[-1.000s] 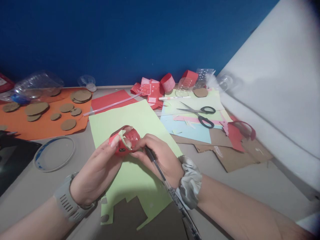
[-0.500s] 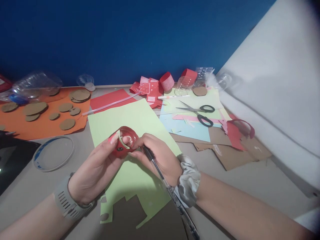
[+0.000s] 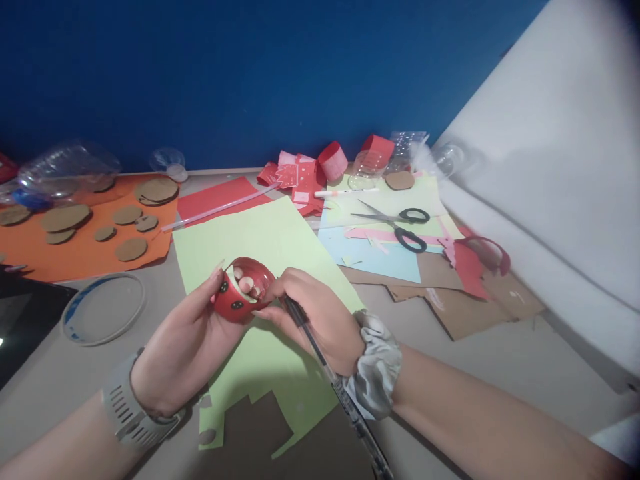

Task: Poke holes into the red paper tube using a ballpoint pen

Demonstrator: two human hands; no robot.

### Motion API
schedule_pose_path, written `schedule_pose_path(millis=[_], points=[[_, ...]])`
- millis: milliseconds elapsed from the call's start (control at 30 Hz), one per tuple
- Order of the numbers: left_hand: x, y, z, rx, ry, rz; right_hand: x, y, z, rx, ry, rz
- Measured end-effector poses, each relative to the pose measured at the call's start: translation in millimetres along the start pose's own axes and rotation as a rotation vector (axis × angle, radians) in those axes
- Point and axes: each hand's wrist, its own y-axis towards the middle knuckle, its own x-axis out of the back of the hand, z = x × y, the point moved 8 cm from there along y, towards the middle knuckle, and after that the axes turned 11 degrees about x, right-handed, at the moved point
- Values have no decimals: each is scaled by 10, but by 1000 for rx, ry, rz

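My left hand (image 3: 193,333) is closed round a small round red cup-like piece (image 3: 235,303) with two black dotted spots on its side. Its open top tilts toward the right, and a pale green paper strip (image 3: 234,280) lies along the inner rim. Several left fingertips show inside it. My right hand (image 3: 313,320) pinches the right edge of the red piece. A clear-barrelled black pen (image 3: 325,370) is tucked in the same hand, pointing down toward me. Both hands are above a light green paper sheet (image 3: 280,233) with cut-out gaps along its near edge.
Black-handled scissors (image 3: 410,233) lie open on coloured paper at right, over cardboard (image 3: 465,313). Orange paper (image 3: 160,257) with several cardboard discs (image 3: 131,249) lies left, near a tape roll (image 3: 70,327). Red paper pieces (image 3: 310,177) and a clear bottle (image 3: 65,167) line the blue wall.
The red piece has turned and tilted in my left hand, so both black spots and more fingertips inside now show. My right hand still pinches its edge, with the pen kept in it.
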Motion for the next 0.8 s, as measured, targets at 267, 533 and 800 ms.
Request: schedule_pose_path(millis=[267, 533, 800], points=[[-33, -7, 24, -77, 28, 73, 6, -17, 2, 46, 7, -22], [-14, 8, 15, -49, 69, 10, 32, -18, 8, 63, -30, -45], [-70, -5, -14, -62, 83, 8, 51, -24, 27, 60, -43, -33]])
